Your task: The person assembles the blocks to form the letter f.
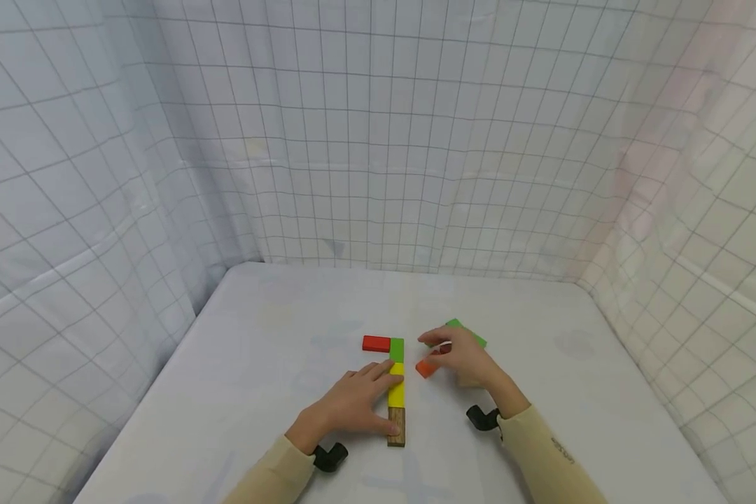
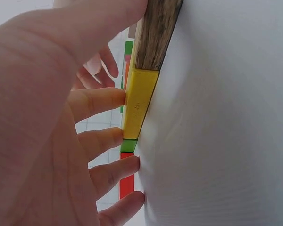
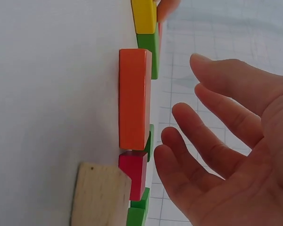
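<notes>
A row of blocks runs away from me on the table: a dark brown wooden block (image 1: pixel 397 442), a yellow block (image 1: pixel 397 396), and a green block (image 1: pixel 397 346). A red block (image 1: pixel 376 344) juts left from the green one. My left hand (image 1: pixel 349 404) lies along the row's left side, its thumb at the brown block and its extended fingertips at the yellow one. My right hand (image 1: pixel 468 357) hovers over an orange block (image 3: pixel 133 99), fingers loosely bent and apart from it in the right wrist view.
Near the right hand lie a crimson block (image 3: pixel 132 175), a pale wooden block (image 3: pixel 99 195) and green blocks (image 1: pixel 479 340), partly hidden by that hand in the head view. A white table (image 1: pixel 277 315) is enclosed by grid-patterned cloth walls (image 1: pixel 378 140).
</notes>
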Motion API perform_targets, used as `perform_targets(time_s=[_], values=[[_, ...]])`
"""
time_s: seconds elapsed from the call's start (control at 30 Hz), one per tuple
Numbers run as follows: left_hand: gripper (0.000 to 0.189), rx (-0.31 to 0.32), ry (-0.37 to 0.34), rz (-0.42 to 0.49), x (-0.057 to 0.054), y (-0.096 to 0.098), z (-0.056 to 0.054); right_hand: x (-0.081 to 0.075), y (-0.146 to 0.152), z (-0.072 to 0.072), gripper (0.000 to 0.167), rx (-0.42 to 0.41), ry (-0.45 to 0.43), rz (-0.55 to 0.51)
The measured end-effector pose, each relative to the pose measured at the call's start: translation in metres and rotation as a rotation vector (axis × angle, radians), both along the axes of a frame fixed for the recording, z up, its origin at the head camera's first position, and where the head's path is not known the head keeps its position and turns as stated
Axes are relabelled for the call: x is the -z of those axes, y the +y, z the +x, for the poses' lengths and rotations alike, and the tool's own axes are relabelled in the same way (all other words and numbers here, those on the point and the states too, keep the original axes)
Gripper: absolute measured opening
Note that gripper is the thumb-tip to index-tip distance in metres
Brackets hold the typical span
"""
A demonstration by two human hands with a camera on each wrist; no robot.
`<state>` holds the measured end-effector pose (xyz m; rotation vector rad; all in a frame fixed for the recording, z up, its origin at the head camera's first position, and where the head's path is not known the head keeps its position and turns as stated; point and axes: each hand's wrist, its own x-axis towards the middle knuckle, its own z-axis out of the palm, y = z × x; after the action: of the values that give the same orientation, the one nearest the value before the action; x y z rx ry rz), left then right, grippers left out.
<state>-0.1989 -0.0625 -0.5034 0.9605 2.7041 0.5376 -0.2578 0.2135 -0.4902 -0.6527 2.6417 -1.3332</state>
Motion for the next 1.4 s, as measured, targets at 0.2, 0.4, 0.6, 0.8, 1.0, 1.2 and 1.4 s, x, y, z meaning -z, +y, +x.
perform_targets(time_s=[0.2,0.4,0.6,0.8,1.0,1.2,1.4], values=[[0.088,-0.005,-0.002,0.0,0.0,0.0,0.0,0.001,-0.003,0.005,0.037,-0.03,0.056,0.104],[0.088,0.001,0.009,0.004,0.001,0.0,0.0,0.007,-0.005,0.002,0.036,-0.073,0.123,0.236],[0.088,-0.016,0.001,0.0,0.001,-0.001,0.001,0.014,-0.008,-0.003,0.034,-0.1,0.19,0.372],[0.087,-0.011,0.009,-0.002,0.002,0.001,0.001,0.013,-0.008,-0.001,0.033,-0.077,0.183,0.414],[0.088,-0.01,0.01,-0.003,0.002,0.001,0.001,0.014,-0.007,0.001,0.032,-0.063,0.2,0.44],[0.089,-0.008,-0.002,0.0,0.002,0.002,0.0,0.015,-0.008,0.002,0.031,-0.059,0.211,0.458],[0.089,-0.009,0.006,0.004,0.003,0.001,-0.001,0.011,-0.012,0.005,0.031,-0.062,0.218,0.48]])
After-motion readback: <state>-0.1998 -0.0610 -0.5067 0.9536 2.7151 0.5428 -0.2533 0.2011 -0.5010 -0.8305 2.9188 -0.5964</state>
